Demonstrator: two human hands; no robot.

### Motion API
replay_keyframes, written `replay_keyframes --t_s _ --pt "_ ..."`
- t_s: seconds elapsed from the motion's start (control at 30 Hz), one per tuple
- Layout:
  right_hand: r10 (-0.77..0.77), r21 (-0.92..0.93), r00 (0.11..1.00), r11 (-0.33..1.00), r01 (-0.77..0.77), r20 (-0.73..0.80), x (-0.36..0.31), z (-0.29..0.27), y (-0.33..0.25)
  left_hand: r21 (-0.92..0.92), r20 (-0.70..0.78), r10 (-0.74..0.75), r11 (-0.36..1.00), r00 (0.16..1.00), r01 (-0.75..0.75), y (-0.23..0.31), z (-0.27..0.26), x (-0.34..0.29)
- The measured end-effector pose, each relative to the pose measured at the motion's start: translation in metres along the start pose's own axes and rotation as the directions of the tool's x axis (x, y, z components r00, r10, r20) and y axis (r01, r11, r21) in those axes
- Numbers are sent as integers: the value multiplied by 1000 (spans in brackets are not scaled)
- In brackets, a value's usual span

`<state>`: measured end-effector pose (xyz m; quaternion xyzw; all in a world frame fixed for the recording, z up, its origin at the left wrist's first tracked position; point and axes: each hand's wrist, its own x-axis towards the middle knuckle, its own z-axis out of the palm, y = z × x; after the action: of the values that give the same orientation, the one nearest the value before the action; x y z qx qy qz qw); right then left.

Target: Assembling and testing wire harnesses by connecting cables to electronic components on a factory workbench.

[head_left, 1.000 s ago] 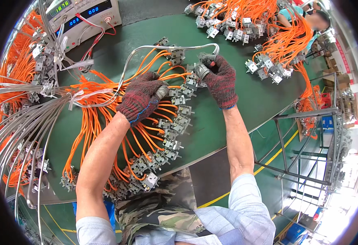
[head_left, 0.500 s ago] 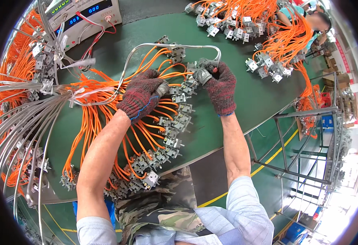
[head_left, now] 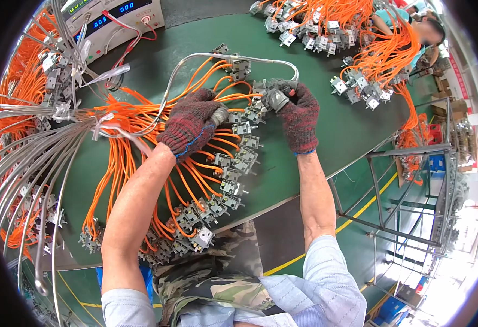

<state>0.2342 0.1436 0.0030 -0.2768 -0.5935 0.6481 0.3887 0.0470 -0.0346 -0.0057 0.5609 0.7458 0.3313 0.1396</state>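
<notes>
Both my hands wear dark red-grey knitted gloves with grey-wrapped fingertips. My right hand (head_left: 297, 113) is closed in a pinch at the end of a looped grey cable (head_left: 233, 56), right beside the row of small metal connectors. The fingers hide the cable's tip. My left hand (head_left: 192, 122) is closed over the orange cables (head_left: 130, 163); whatever its fingers hold is hidden. These orange cables fan out from a tied bundle on the green table (head_left: 282, 158). Each visible cable end meets a grey metal connector (head_left: 245, 159), and the connectors lie in a curved row beneath and between my hands.
A power supply with lit displays (head_left: 111, 24) stands at the back left, with red and white leads. Grey cables (head_left: 26, 141) spread off the left side. More orange cable bundles (head_left: 383, 54) lie at the far right, near another person (head_left: 427, 32). A metal frame (head_left: 408, 207) stands right.
The view has shifted slightly. My right hand has turned a little at the cable end, and the cable loop has moved slightly with it. My left hand stays nearly in place.
</notes>
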Motion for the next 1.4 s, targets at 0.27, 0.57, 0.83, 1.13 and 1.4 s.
replay_keyframes --t_s 0.27,0.57,0.83,1.13,1.4 --pt "-14 -172 999 985 20 35 3 3 -3 -39 50 -27 999 998 29 5 -6 0" --pt "-56 -148 988 986 77 147 6 24 -11 24 41 64 998 997 -65 0 -5 1" --pt "81 -231 960 973 -17 269 17 31 -6 61 26 49 997 998 -50 -4 -1 -2" --pt "117 -348 939 938 4 325 20 38 -7 72 30 51 996 998 -53 -4 -1 -3" --pt "63 -184 934 983 3 351 24 35 -8 80 16 70 994 997 -71 -6 2 0"
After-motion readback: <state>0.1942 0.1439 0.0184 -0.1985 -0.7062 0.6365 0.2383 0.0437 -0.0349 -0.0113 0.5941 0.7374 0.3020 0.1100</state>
